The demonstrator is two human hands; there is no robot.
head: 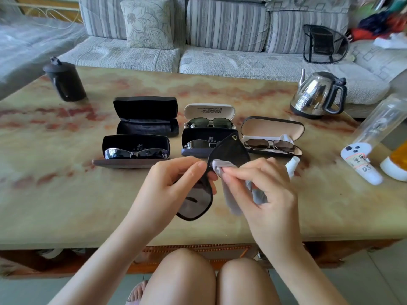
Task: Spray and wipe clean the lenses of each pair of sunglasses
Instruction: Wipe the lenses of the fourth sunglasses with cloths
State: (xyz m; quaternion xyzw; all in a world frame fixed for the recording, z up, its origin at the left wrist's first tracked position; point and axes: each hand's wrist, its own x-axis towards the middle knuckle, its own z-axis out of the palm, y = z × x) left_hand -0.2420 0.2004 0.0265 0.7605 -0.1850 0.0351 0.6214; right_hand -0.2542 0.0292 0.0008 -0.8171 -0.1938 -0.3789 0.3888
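My left hand (176, 179) pinches a pair of black sunglasses (229, 153) at the bridge, holding them upright over the table. One lens points up, the other (193, 205) hangs down. My right hand (262, 186) pinches a grey cloth (222, 167) against the upper lens; the rest of the cloth hangs below the fingers. A small white spray bottle (292, 165) lies on the table, partly hidden behind my right hand. Several open cases hold other sunglasses: a wraparound pair (135, 153), a metal pair (210, 122), another (198, 144) and a brown pair (271, 144).
An empty black case (146, 116) stands open at the back. A dark lidded cup (65, 81) sits far left, a steel kettle (319, 95) far right. A clear bottle (378, 122), a white labelled object (361, 162) and an orange container (398, 164) crowd the right edge. Marble table (66, 194); sofa behind.
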